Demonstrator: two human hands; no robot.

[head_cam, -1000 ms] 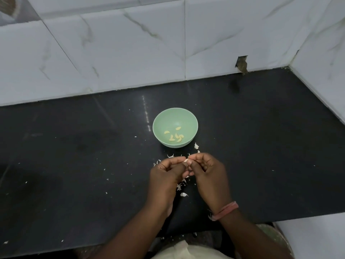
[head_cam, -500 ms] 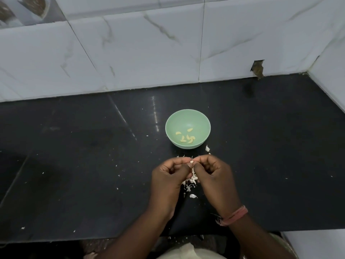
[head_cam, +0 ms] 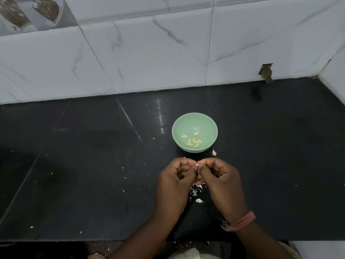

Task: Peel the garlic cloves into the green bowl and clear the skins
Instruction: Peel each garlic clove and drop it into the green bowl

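Near the middle of the dark surface [head_cam: 93,165], just short of the green bowl [head_cam: 194,118], both hands work one garlic clove [head_cam: 197,165]. The left hand [head_cam: 175,181] and the right hand [head_cam: 222,179] have their fingers curled, and the fingertips of both pinch the clove between them; only a small pale tip of it shows, so how much skin remains on it cannot be told.

Progress: six or so peeled cloves [head_cam: 193,140] lie in the bottom of the bowl, so the peeling is judged to be well under way. Whether any unpeeled cloves are left besides the one in hand cannot be seen.

Outstanding: the clearing step is not yet begun. A pile of skins [head_cam: 196,191] lies on the surface beneath and between the hands, one larger scrap [head_cam: 214,152] sits just beside the bowl's near-right rim, and small flecks are scattered well out toward the left and near edges.

Surroundings: a marble-patterned tiled wall [head_cam: 149,53] runs along the far edge, with a broken notch [head_cam: 266,71] near the far right corner. A pink wristband [head_cam: 240,221] is on the right wrist. Nothing stands between the hands and the bowl.
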